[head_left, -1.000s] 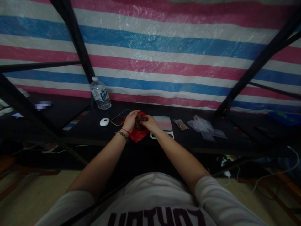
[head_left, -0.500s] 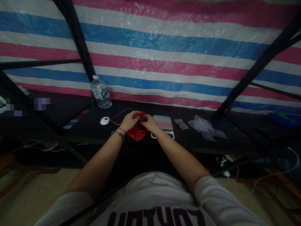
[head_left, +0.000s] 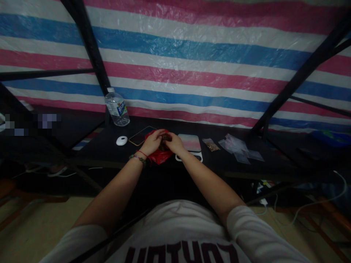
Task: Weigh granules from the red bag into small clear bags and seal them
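Observation:
A red plastic bag lies on the black table, its mouth spread around a dark brown mass too dim to identify. My left hand is closed at the bag's left side, fingers curled in over the opening. From the right, my right hand reaches in with bent fingers touching the brown contents; what they pinch is hidden. Just right of that hand sits a white kitchen scale with a pale platform. A small clear bag of brown bits lies beyond the scale.
Several flat clear zip bags lie to the right. Left of the hands are a phone, a white rounded case and a clear bottle. Black metal posts frame the table, and a striped sheet hangs behind.
My fingers have shifted slightly over the opening, and more of the brown contents shows between them. The bag and the other things stay in place.

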A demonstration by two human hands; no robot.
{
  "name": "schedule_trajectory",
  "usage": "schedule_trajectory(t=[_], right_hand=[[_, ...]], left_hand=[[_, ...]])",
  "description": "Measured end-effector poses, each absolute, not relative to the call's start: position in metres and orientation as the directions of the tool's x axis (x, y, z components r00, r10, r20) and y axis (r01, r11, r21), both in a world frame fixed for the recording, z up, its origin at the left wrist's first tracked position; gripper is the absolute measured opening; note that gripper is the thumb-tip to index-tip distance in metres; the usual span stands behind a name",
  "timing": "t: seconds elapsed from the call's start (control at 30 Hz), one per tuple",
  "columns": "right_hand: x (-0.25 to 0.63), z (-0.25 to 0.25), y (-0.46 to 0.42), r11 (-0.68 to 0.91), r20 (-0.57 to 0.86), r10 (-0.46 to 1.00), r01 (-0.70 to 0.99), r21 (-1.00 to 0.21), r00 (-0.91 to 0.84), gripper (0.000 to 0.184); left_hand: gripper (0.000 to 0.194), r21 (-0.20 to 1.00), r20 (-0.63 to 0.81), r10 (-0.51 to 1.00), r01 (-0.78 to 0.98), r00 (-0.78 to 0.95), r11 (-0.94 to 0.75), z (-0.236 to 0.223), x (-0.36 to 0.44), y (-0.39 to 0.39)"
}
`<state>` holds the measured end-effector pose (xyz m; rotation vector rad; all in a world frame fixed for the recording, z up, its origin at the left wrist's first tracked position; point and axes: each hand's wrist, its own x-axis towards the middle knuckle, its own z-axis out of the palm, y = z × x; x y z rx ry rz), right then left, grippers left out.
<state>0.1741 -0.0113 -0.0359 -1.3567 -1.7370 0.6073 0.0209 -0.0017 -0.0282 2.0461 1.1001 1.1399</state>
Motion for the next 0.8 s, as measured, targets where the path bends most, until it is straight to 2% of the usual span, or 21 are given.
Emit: schedule_trajectory(t=[0.2,0.37,0.47,0.67,0.8], right_hand=[[0.173,-0.033,-0.017,0.307,0.342,0.938,0.593,-0.744,-0.056,0.037],[0.173,-0.033,-0.018,0.286,0.335,0.942,0.600,-0.747,-0.031,0.047],[0.173,-0.033,-0.018,0.294,0.338,0.940,0.600,-0.744,-0.041,0.049],[0.180,-0.029,-0.016,0.294,0.331,0.942,0.610,-0.736,-0.055,0.037],[0.206,-0.028,-0.018,0.281,0.344,0.939,0.614,-0.738,-0.017,0.039]], left_hand=[[0.048,0.784,0.419,0.856,0.354,0.305,-0.510,-0.028,0.020,-0.006],[0.055,0.849,0.399,0.872,0.244,0.283,-0.468,-0.035,0.020,-0.001],[0.059,0.835,0.387,0.867,0.278,0.313,-0.474,-0.041,0.020,0.002],[0.061,0.777,0.398,0.872,0.402,0.284,-0.485,-0.040,0.021,-0.002],[0.051,0.690,0.414,0.851,0.499,0.322,-0.524,-0.028,0.018,-0.010]])
